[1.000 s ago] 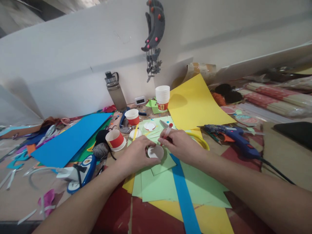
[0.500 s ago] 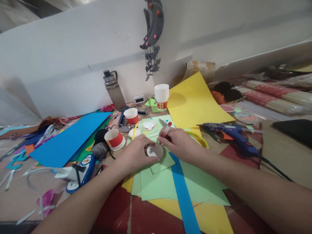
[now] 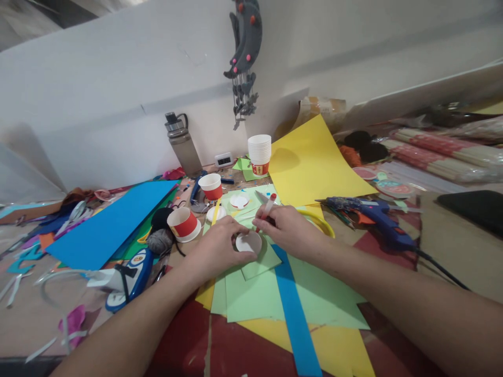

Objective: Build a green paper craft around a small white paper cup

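Bench [image 3: 463, 235], near to far: left hand [image 3: 218, 247] grip clamped on small white cup piece [image 3: 249, 242] atop pale green sheet [image 3: 262, 260], right hand [image 3: 288, 229] grip closed round red-capped pen [image 3: 268, 208] at its rim, outline not visible; beyond, two white discs [image 3: 239, 201] look finished, cup stack [image 3: 259, 153] unused.

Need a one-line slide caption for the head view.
Left hand grips a white round piece on green paper; right hand holds a red-tipped pen.

Matt paper sheets [image 3: 251, 298], glossy plastic glue gun [image 3: 379, 217], paper cups [image 3: 259, 153].
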`<state>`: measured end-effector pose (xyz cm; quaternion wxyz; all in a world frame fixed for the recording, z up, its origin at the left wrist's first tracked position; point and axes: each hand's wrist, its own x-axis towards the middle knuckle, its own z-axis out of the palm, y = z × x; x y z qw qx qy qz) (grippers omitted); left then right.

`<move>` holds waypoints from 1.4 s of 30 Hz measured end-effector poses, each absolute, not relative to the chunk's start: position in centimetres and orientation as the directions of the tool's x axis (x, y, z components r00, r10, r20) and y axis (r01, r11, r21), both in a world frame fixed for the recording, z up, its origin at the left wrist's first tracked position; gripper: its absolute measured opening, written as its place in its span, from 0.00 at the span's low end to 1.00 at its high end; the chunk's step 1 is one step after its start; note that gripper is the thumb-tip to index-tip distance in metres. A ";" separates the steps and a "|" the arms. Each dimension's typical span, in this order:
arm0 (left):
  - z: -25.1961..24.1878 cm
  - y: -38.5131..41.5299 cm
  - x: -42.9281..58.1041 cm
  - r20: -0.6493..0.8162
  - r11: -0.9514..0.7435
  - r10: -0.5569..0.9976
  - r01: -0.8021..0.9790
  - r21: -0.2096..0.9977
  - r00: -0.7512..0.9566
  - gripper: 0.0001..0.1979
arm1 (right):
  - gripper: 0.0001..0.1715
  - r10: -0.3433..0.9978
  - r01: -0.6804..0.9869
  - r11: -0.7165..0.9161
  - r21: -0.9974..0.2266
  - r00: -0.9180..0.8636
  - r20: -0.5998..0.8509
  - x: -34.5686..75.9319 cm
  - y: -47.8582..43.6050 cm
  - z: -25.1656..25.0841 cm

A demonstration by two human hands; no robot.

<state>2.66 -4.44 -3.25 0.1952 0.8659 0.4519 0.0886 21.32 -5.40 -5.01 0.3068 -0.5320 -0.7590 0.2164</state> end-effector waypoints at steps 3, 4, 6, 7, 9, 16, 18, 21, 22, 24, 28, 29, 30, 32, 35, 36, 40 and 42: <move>-3.3 -4.4 2.7 -0.021 -0.514 0.818 0.747 0.421 0.575 0.21 | 0.13 0.947 0.681 0.323 -0.657 -0.237 0.219 21.4 -5.5 -4.9; -3.3 -4.4 2.7 -0.021 -0.513 0.819 0.747 0.423 0.574 0.21 | 0.13 0.949 0.685 0.314 -0.658 -0.235 0.209 21.4 -5.5 -4.8; -3.4 -4.4 2.7 -0.021 -0.511 0.819 0.746 0.426 0.573 0.21 | 0.13 0.954 0.689 0.300 -0.659 -0.233 0.190 21.5 -5.6 -4.6; -3.4 -4.4 2.7 -0.020 -0.510 0.820 0.746 0.428 0.573 0.21 | 0.14 0.955 0.690 0.295 -0.660 -0.232 0.184 21.5 -5.6 -4.6; -3.5 -4.4 2.7 -0.017 -0.512 0.819 0.742 0.432 0.574 0.21 | 0.14 0.957 0.691 0.287 -0.664 -0.230 0.174 21.5 -5.7 -4.4; -3.6 -4.3 2.6 -0.006 -0.512 0.820 0.739 0.437 0.572 0.21 | 0.13 0.962 0.693 0.268 -0.669 -0.222 0.156 21.5 -5.7 -4.2; -3.5 -4.4 2.6 -0.004 -0.510 0.822 0.739 0.440 0.570 0.20 | 0.14 0.962 0.694 0.272 -0.666 -0.224 0.159 21.5 -5.8 -4.2; -3.5 -4.4 2.7 -0.002 -0.513 0.819 0.734 0.445 0.574 0.19 | 0.14 0.962 0.703 0.271 -0.658 -0.227 0.153 21.6 -5.9 -4.1; -3.5 -4.4 2.7 -0.002 -0.514 0.818 0.732 0.447 0.576 0.19 | 0.14 0.963 0.708 0.266 -0.655 -0.225 0.147 21.6 -6.0 -4.0; -3.4 -4.4 2.7 -0.005 -0.513 0.817 0.731 0.450 0.577 0.19 | 0.14 0.965 0.716 0.257 -0.649 -0.224 0.136 21.5 -6.1 -3.8; -3.5 -4.3 2.8 -0.001 -0.519 0.815 0.731 0.444 0.579 0.19 | 0.14 0.967 0.728 0.248 -0.639 -0.222 0.123 21.5 -6.4 -3.3; -3.5 -4.3 2.8 0.000 -0.520 0.814 0.730 0.443 0.580 0.19 | 0.14 0.968 0.732 0.244 -0.636 -0.220 0.118 21.5 -6.4 -3.2; -3.5 -4.3 2.8 0.000 -0.521 0.814 0.730 0.443 0.581 0.19 | 0.14 0.970 0.737 0.238 -0.633 -0.218 0.112 21.5 -6.5 -3.1; -3.6 -4.3 2.7 -0.001 -0.522 0.813 0.730 0.442 0.583 0.19 | 0.14 0.971 0.742 0.230 -0.630 -0.216 0.100 21.5 -6.6 -3.0; -3.5 -4.3 2.8 -0.003 -0.522 0.812 0.731 0.439 0.583 0.18 | 0.13 0.971 0.742 0.229 -0.630 -0.217 0.098 21.6 -6.7 -2.9; -3.5 -4.3 2.8 -0.004 -0.521 0.813 0.732 0.439 0.582 0.18 | 0.13 0.972 0.742 0.228 -0.630 -0.215 0.098 21.6 -6.7 -2.9; -3.3 -4.4 2.9 -0.008 -0.516 0.817 0.737 0.436 0.576 0.18 | 0.13 0.975 0.752 0.213 -0.623 -0.201 0.091 21.7 -6.9 -2.9; -3.3 -4.4 2.9 -0.010 -0.514 0.818 0.739 0.435 0.575 0.17 | 0.13 0.975 0.756 0.215 -0.618 -0.200 0.095 21.7 -7.0 -2.9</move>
